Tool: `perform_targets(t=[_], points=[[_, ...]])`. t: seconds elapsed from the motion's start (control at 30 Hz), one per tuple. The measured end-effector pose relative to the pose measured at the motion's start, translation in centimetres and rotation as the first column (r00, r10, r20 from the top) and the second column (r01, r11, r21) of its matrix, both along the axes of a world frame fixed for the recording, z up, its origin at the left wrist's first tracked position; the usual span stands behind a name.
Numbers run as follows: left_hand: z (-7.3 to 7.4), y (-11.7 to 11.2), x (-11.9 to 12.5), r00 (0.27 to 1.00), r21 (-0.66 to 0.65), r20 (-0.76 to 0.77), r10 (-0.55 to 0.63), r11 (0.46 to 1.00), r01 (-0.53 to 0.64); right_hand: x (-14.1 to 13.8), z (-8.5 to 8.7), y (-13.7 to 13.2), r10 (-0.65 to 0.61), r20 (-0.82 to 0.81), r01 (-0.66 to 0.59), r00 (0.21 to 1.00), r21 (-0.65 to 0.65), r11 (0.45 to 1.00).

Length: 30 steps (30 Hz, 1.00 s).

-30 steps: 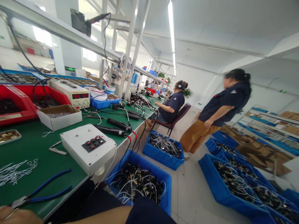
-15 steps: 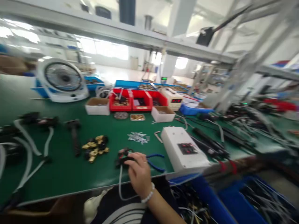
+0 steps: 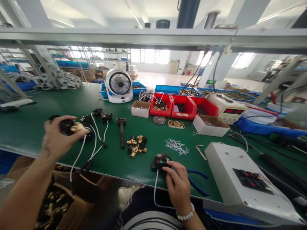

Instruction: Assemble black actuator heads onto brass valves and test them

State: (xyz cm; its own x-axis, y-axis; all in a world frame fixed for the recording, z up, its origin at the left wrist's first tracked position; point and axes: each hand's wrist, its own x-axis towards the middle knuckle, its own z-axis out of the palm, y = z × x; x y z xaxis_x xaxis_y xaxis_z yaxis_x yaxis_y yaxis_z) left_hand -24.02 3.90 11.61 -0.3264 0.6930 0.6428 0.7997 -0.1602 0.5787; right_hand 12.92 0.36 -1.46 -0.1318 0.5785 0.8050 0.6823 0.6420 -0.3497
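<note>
My left hand (image 3: pixel 57 137) is raised over the left of the green bench (image 3: pixel 31 127), closed round a black plug part with a brass end (image 3: pixel 68 126); a white cable (image 3: pixel 76 159) hangs from it. At the front edge my right hand (image 3: pixel 178 187) rests with its fingers on a black part with red pieces (image 3: pixel 160 161), whose white cable drops over the edge. Blue-handled pliers (image 3: pixel 198 182) lie just right of that hand. A small heap of brass and black fittings (image 3: pixel 136 145) sits between the hands, with a black-handled tool (image 3: pixel 122 131) beside it.
A white switch box (image 3: pixel 242 182) stands at the right front. Red bins (image 3: pixel 183 107), cardboard trays (image 3: pixel 209 125), a small white fan (image 3: pixel 119 85) and a meter (image 3: pixel 227 107) line the back. Loose wire clips (image 3: pixel 177 146) lie mid-bench. A carton of brass parts (image 3: pixel 55 204) sits below left.
The view swung from the aisle on the right back to the bench. My left hand came into sight holding the plug part; my right hand stayed on the black part at the front edge.
</note>
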Motion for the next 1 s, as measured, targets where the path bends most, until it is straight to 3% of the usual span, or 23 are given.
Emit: perform_targets(t=[0.03, 0.1, 0.17, 0.27, 0.4, 0.5, 0.67, 0.73, 0.8, 0.93, 0.97, 1.0], points=[[-0.4, 1.2, 0.7, 1.000, -0.121, -0.005, 0.002, 0.993, -0.002, 0.0, 0.0, 0.0, 0.002, 0.001, -0.002, 1.000, 0.002, 1.000], [-1.4, 4.2, 3.2, 0.993, -0.285, -0.039, -0.108, 0.954, 0.093, 0.1, 0.0, 0.0, 0.005, 0.001, -0.005, 1.000, 0.004, 1.000], [-2.5, 7.3, 6.4, 0.972, -0.417, -0.059, -0.225, 0.891, 0.181, 0.2, -0.1, 0.0, 0.009, 0.001, -0.009, 1.000, 0.003, 1.000], [-3.8, 10.9, 10.1, 0.943, -0.578, -0.073, -0.323, 0.785, 0.224, 0.3, -0.1, -0.1, 0.014, -0.004, -0.014, 1.000, -0.001, 1.000], [-4.7, 12.8, 11.5, 0.921, -0.673, -0.074, -0.383, 0.701, 0.237, 0.4, -0.2, -0.2, 0.019, -0.023, -0.020, 1.000, -0.005, 1.000], [-4.9, 12.9, 11.1, 0.897, -0.662, -0.071, -0.436, 0.694, 0.285, 0.3, -0.2, -0.2, 0.023, -0.042, -0.023, 0.999, -0.006, 1.000], [-5.5, 11.5, 11.4, 0.900, -0.481, -0.040, -0.433, 0.798, 0.363, 0.3, -0.1, -0.2, 0.028, -0.071, -0.029, 0.997, -0.012, 1.000], [-5.7, 9.9, 12.1, 0.911, -0.363, 0.007, -0.412, 0.848, 0.386, 0.3, 0.0, -0.3, 0.026, -0.083, -0.028, 0.996, -0.019, 0.999], [-6.0, 7.6, 13.2, 0.896, -0.254, 0.081, -0.437, 0.860, 0.443, 0.2, 0.4, -0.6, 0.013, -0.102, -0.017, 0.995, -0.034, 0.999], [-6.2, 1.2, 16.9, 0.768, -0.118, 0.262, -0.585, 0.770, 0.627, -0.1, 2.3, -2.3, -0.013, -0.206, -0.021, 0.978, -0.159, 0.987], [-6.1, -0.4, 17.9, 0.713, -0.082, 0.313, -0.627, 0.730, 0.678, -0.3, 3.0, -2.9, 0.012, -0.295, -0.085, 0.956, -0.234, 0.969], [-5.9, -2.0, 18.8, 0.604, -0.013, 0.407, -0.685, 0.657, 0.754, -0.4, 3.7, -3.4, 0.048, -0.406, -0.184, 0.913, -0.303, 0.935]])
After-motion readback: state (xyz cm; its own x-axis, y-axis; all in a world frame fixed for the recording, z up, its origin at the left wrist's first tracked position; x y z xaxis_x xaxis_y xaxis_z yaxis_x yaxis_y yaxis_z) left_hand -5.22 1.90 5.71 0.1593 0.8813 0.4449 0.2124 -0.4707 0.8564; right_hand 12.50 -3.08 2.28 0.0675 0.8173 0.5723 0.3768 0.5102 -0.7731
